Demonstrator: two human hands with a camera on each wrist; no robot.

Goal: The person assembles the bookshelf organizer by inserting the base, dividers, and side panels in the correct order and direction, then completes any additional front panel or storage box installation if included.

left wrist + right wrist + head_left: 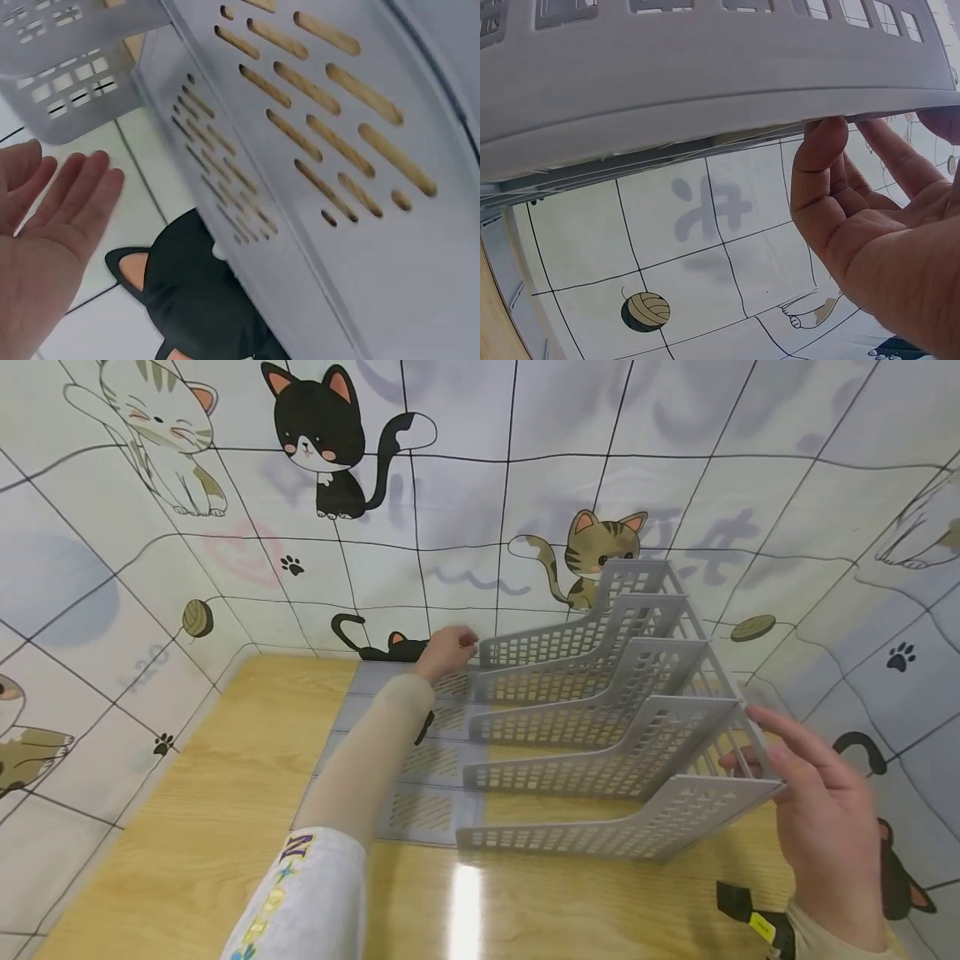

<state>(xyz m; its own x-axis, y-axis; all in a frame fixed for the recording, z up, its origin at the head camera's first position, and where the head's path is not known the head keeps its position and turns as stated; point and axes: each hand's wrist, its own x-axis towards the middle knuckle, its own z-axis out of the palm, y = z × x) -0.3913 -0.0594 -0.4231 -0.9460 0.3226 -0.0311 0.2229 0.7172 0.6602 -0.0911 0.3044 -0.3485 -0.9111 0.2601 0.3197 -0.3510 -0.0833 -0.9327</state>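
A grey plastic file rack (555, 777) with several perforated dividers stands on the wooden table. Its flat slotted base panels (427, 810) spread out to the left; the slots also show in the left wrist view on a panel (300, 142). My right hand (821, 810) grips the rack's right-hand frame near the front corner, and in the right wrist view its fingers (821, 161) meet the lower rim. Over at the back, my left hand (447, 652) is beside the tip of the farthest divider. Its loosely bent fingers (90, 187) appear apart from the rack.
A cat-patterned cloth (465, 502) rises behind and on both sides of the wooden table (202, 793). Around the right wrist is a black strap (780, 935) with a yellow label.
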